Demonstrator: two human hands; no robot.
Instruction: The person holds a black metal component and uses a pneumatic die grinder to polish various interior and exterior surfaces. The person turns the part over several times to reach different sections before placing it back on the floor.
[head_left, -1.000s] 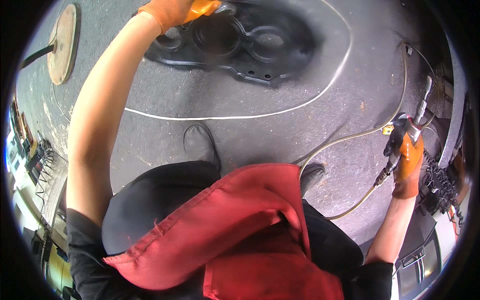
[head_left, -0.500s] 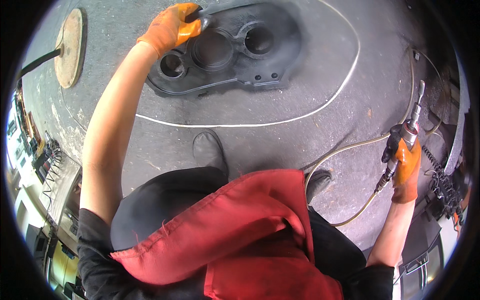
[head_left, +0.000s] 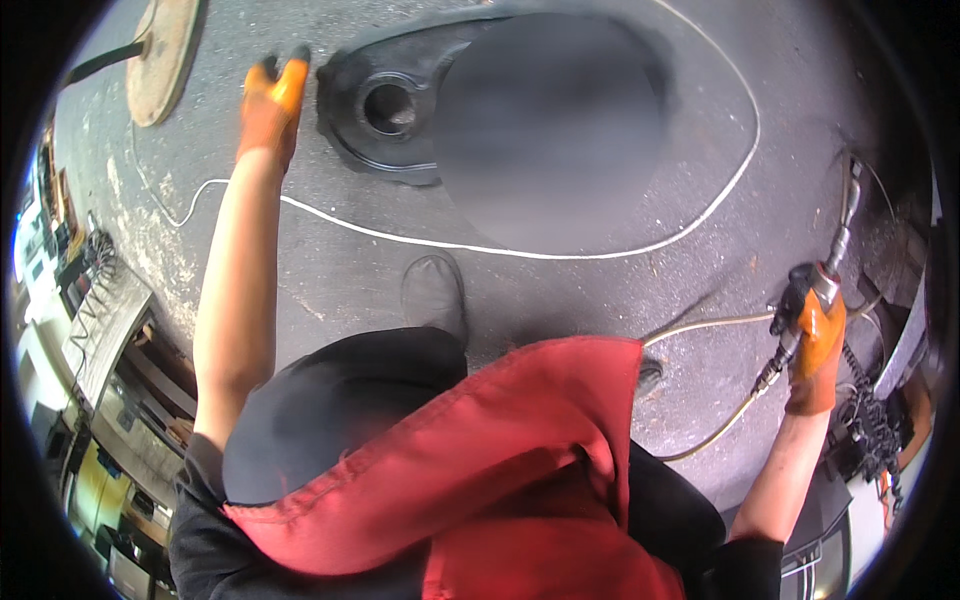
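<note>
On the grey floor before me lies a large black moulded part (head_left: 360,140); one round hole shows at its left end. A blurred grey patch hides most of its right side. Just left of that part, my left hand (head_left: 270,110), in an orange glove with dark fingertips, is off it with fingers apart and nothing visible in them. At the right my right hand (head_left: 818,345), gloved alike, wraps round an air die grinder (head_left: 841,245). Its long thin metal shank points up and away from me, and a hose (head_left: 715,435) joins its rear end.
A thin white cable (head_left: 470,247) curves across the floor on the near side of the part. At the far left stands a round tan board (head_left: 165,60) with a dark bar against it. Coiled black hose (head_left: 870,430) lies at the right. My shoe (head_left: 433,290) is near the cable.
My left hand has come off the black part and moved left. My right hand keeps its grip on the grinder. The view has shifted somewhat, and a blurred patch now covers the part's right side.
</note>
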